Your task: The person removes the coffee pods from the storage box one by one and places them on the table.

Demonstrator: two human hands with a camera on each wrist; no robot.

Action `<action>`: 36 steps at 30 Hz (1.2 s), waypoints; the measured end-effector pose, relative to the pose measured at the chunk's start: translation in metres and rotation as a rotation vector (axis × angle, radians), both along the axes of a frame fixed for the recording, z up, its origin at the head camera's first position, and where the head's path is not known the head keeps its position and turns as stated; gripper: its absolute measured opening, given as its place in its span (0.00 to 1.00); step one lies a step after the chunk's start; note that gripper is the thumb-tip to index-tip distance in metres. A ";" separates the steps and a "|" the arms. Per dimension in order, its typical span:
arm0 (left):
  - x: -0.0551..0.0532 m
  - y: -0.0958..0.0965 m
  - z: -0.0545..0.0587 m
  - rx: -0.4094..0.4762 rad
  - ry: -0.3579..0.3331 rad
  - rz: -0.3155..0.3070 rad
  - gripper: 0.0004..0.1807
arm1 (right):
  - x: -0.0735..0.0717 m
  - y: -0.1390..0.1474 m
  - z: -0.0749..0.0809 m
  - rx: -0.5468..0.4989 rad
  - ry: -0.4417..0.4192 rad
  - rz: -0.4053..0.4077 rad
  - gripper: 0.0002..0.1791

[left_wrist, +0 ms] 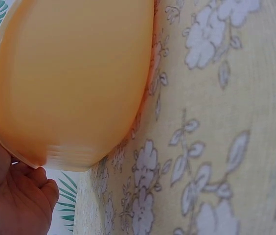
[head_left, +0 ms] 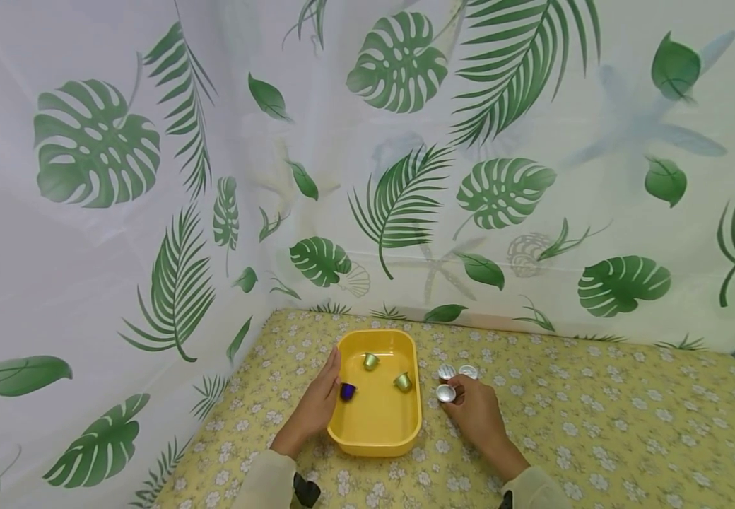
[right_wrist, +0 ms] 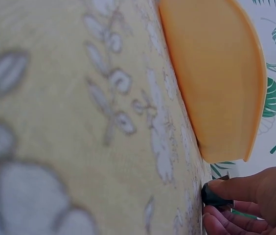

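Note:
A yellow tray (head_left: 377, 431) stands on the table, and my left hand (head_left: 316, 403) grips its left rim. In the left wrist view, curled fingers (left_wrist: 33, 193) touch the rim from below. Inside the tray lie two green coffee capsules, one at the back (head_left: 370, 361) and one at the right (head_left: 403, 382), plus a purple capsule (head_left: 348, 391) by the left wall. Right of the tray, my right hand (head_left: 477, 413) pinches a dark coffee capsule (right_wrist: 216, 196), its silver lid (head_left: 446, 393) facing up. Two more silver-lidded capsules (head_left: 447, 372) (head_left: 468, 371) stand just beyond the fingers.
A yellow flowered cloth (head_left: 596, 417) covers the table around the tray. White sheeting with green leaf prints (head_left: 406, 212) hangs behind the table and along its left side.

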State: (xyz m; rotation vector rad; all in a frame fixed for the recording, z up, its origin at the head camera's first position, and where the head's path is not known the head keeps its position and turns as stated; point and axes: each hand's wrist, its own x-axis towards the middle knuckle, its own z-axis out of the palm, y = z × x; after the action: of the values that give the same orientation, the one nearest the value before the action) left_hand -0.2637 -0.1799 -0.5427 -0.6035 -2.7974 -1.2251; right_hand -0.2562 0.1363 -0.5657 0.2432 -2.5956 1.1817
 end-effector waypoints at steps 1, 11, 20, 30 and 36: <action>0.000 0.000 0.000 0.005 0.000 0.001 0.31 | 0.000 0.000 0.001 -0.005 -0.013 0.000 0.15; 0.001 0.002 -0.001 0.026 0.002 0.012 0.31 | 0.002 0.002 0.008 0.025 -0.136 0.014 0.24; 0.001 0.002 -0.001 0.035 0.012 0.008 0.31 | 0.012 0.005 0.026 0.139 -0.146 0.000 0.29; 0.002 0.001 0.000 0.023 0.004 0.006 0.31 | 0.032 0.000 0.065 0.237 -0.186 0.025 0.29; 0.001 0.002 0.000 0.015 0.010 0.011 0.30 | 0.042 -0.013 0.087 0.251 -0.145 0.047 0.26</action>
State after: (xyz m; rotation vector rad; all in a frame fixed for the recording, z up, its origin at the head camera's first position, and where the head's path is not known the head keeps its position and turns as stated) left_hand -0.2630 -0.1780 -0.5431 -0.5911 -2.7768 -1.2364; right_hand -0.2143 0.1232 -0.4788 0.2805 -2.8811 0.9171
